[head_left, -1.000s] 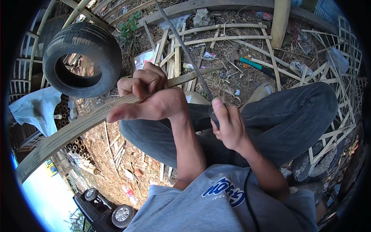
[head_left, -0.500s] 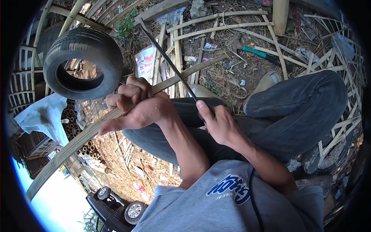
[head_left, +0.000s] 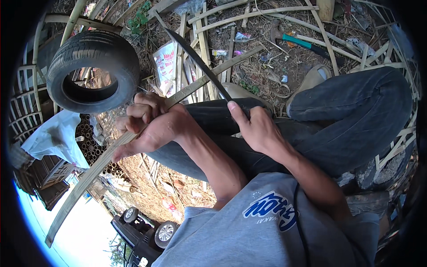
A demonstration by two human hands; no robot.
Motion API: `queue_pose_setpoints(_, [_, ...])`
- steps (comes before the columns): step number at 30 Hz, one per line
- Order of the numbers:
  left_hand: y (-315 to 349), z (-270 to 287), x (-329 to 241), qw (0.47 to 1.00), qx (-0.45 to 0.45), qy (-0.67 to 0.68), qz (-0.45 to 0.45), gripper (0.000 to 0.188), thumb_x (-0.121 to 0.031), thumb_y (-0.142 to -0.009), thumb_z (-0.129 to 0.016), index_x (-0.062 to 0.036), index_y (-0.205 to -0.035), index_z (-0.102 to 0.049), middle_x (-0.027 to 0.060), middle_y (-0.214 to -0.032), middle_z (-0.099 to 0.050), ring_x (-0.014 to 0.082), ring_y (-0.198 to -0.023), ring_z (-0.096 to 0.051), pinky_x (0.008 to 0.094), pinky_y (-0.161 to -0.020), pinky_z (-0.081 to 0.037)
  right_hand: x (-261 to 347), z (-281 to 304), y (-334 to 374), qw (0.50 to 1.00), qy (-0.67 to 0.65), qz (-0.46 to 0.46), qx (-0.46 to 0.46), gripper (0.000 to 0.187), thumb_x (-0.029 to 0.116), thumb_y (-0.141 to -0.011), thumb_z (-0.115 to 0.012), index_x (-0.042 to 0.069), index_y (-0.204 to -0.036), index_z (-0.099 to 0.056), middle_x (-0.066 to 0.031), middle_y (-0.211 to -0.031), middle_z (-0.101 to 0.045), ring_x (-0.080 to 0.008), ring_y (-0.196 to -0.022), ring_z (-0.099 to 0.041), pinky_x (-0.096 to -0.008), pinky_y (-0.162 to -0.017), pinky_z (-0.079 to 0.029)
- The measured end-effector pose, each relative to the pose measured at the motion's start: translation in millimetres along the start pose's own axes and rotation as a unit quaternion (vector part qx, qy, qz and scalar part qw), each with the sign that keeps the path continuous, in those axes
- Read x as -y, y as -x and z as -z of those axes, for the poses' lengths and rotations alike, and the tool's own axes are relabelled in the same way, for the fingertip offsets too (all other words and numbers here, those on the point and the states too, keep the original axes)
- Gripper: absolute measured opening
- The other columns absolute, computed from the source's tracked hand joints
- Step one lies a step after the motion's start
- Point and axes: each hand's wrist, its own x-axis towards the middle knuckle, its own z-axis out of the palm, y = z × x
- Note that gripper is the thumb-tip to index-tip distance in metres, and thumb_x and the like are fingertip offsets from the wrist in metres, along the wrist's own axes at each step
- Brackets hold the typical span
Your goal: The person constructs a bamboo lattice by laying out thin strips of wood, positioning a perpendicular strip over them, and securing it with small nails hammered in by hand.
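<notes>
A long flat bamboo strip point(head_left: 192, 88) runs slantwise from the lower left to the upper middle. My left hand point(head_left: 151, 120) is closed round it near its middle, palm turned up and thumb along the strip. My right hand point(head_left: 257, 129) grips the handle of a long dark-bladed knife point(head_left: 195, 58), thumb on top. The handle is mostly hidden in the fist. The blade points up and left and crosses over the strip beyond my left hand. Whether the edge touches the strip I cannot tell.
A black tyre point(head_left: 93, 71) stands at the left beside a white cloth point(head_left: 58, 135) and stacked bamboo tubes point(head_left: 111, 169). Ahead lie bamboo lattice strips point(head_left: 262, 13), litter, and a hammer point(head_left: 302, 43) with a green and black handle. My bent legs point(head_left: 351, 107) are underneath.
My right hand and the knife have shifted slightly, the blade crossing the strip a little farther along. Both hands keep their holds. The whole view has tilted a little.
</notes>
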Motion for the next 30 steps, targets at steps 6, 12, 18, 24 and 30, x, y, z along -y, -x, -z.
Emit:
queue_pose_setpoints(6, [6,-36,-5,0.999,0.044,0.005,-0.022,0.073,-0.088,-0.093,-0.028,-0.0188,-0.071,-0.022,-0.0042,-0.050,-0.015,0.0090,-0.045,-0.011,0.0241,-0.039,-0.013,13,10,18,0.984,-0.135,0.107,0.038,0.078,0.059,-0.104,-0.050,-0.008,-0.065,-0.063,-0.0275,-0.054,-0.053,-0.0445,-0.055,-0.063,-0.0511,-0.058,-0.047])
queue_pose_setpoints(12, [5,-13,-3,0.998,0.050,0.040,-0.023,0.071,-0.085,-0.095,-0.030,-0.0185,-0.072,-0.025,-0.0036,-0.048,-0.017,0.0097,-0.042,-0.010,0.0261,-0.038,-0.014,-1,11,-8,0.992,-0.108,-0.010,0.060,0.075,0.055,-0.106,-0.048,-0.003,-0.059,-0.057,-0.0142,-0.047,-0.049,-0.0276,-0.045,-0.055,-0.0454,-0.052,-0.043])
queue_pose_setpoints(18, [12,-16,5,0.986,0.032,0.157,0.039,0.071,-0.084,-0.096,-0.029,-0.0177,-0.072,-0.029,-0.0011,-0.045,-0.023,0.0119,-0.039,-0.015,0.0285,-0.038,-0.014,8,18,17,0.980,-0.172,-0.008,0.101,0.076,0.066,-0.104,-0.042,0.004,-0.060,-0.051,-0.0031,-0.047,-0.047,-0.0131,-0.036,-0.048,-0.0289,-0.036,-0.036])
queue_pose_setpoints(24, [5,14,-7,0.994,0.013,0.112,0.006,0.071,-0.083,-0.097,-0.028,-0.0161,-0.073,-0.030,0.0015,-0.047,-0.029,0.0126,-0.041,-0.017,0.0296,-0.039,-0.016,17,0,41,0.978,-0.122,-0.027,0.165,0.073,0.059,-0.107,-0.037,0.004,-0.061,-0.051,-0.0048,-0.049,-0.049,-0.0152,-0.041,-0.051,-0.0301,-0.041,-0.039])
queue_pose_setpoints(30, [16,12,7,0.987,-0.014,0.154,0.037,0.069,-0.081,-0.098,-0.028,-0.0171,-0.074,-0.032,-0.0007,-0.049,-0.026,0.0107,-0.043,-0.017,0.0273,-0.039,-0.016,-12,13,13,0.987,-0.060,-0.099,0.108,0.076,0.061,-0.106,-0.040,0.001,-0.062,-0.058,-0.0063,-0.050,-0.055,-0.0175,-0.046,-0.059,-0.0345,-0.048,-0.046])
